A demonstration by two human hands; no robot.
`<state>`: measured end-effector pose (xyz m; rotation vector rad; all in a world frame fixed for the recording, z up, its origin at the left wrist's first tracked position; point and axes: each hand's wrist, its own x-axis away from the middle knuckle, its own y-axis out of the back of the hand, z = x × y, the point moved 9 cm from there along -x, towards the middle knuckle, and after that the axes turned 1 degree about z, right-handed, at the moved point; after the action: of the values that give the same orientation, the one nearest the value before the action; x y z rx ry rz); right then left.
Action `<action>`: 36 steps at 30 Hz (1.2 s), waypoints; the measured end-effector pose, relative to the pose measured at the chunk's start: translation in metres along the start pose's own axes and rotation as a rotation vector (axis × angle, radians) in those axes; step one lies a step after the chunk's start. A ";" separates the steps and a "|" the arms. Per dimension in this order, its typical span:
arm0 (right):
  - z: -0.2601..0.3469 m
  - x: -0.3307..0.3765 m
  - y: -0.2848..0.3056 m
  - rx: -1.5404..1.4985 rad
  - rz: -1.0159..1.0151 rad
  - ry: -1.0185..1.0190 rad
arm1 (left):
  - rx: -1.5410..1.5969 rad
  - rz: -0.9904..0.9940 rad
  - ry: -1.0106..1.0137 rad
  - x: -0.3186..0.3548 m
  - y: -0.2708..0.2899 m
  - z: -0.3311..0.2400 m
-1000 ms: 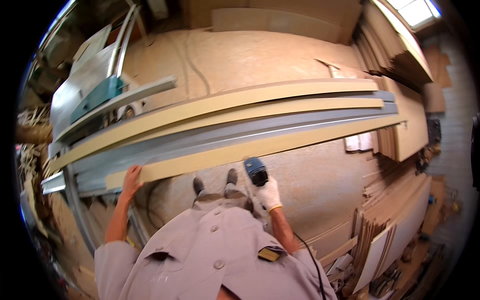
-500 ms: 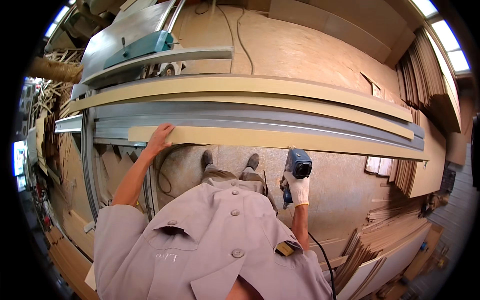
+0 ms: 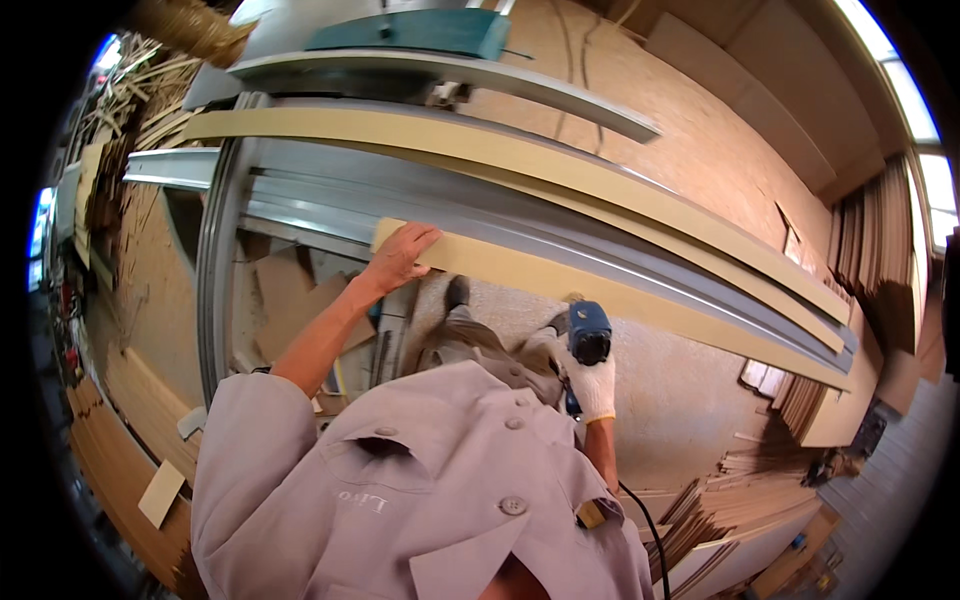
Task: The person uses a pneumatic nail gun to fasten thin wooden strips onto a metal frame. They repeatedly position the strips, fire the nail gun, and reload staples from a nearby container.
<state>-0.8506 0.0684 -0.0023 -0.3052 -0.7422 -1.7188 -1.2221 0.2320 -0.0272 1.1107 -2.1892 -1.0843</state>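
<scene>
My bare left hand (image 3: 402,255) grips the left end of a long, pale yellowish strip of board (image 3: 520,268), its fingers over the top face. My right hand (image 3: 592,388), in a white knit glove, is wrapped round a blue corded power tool (image 3: 590,332). The tool's head is up against the strip's near edge, partway along it. Its working tip is too small to make out. Beneath the strip runs a long grey metal bed (image 3: 340,165).
Two similar strips lie farther back on the bed, one long (image 3: 350,125) and one beside it (image 3: 800,325). A teal machine guard (image 3: 410,35) stands at the back left. Stacked boards (image 3: 740,510) lean at the lower right. A black cord (image 3: 655,540) trails from my right side.
The view has turned and shifted. My left hand and the strip's left end appear farther right, with a wider gap to the metal crossbar. The tool stays against the near edge.
</scene>
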 end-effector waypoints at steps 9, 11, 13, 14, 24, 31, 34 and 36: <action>0.048 0.013 -0.097 0.041 0.087 -0.066 | 0.063 -0.029 -0.029 0.043 0.047 0.063; 0.058 0.011 -0.118 0.067 0.115 -0.090 | 0.084 -0.031 -0.016 0.047 0.051 0.068; 0.076 0.007 -0.137 0.164 0.147 -0.028 | 0.103 -0.026 -0.025 0.043 0.053 0.067; 0.082 0.007 -0.146 0.184 0.168 -0.033 | 0.108 -0.025 -0.029 0.042 0.055 0.067; 0.109 0.003 -0.182 0.236 0.193 0.001 | 0.070 0.011 0.000 0.041 0.051 0.064; 0.103 0.000 -0.183 0.232 0.190 0.048 | 0.046 -0.013 0.007 0.040 0.053 0.060; 0.096 -0.003 -0.180 0.271 0.196 0.009 | 0.064 -0.016 0.008 0.037 0.052 0.060; 0.089 -0.003 -0.177 0.258 0.166 -0.048 | 0.076 -0.014 0.017 0.037 0.052 0.062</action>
<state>-1.0318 0.1464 0.0080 -0.2236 -0.9372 -1.4452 -1.3093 0.2476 -0.0201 1.1652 -2.2290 -1.0015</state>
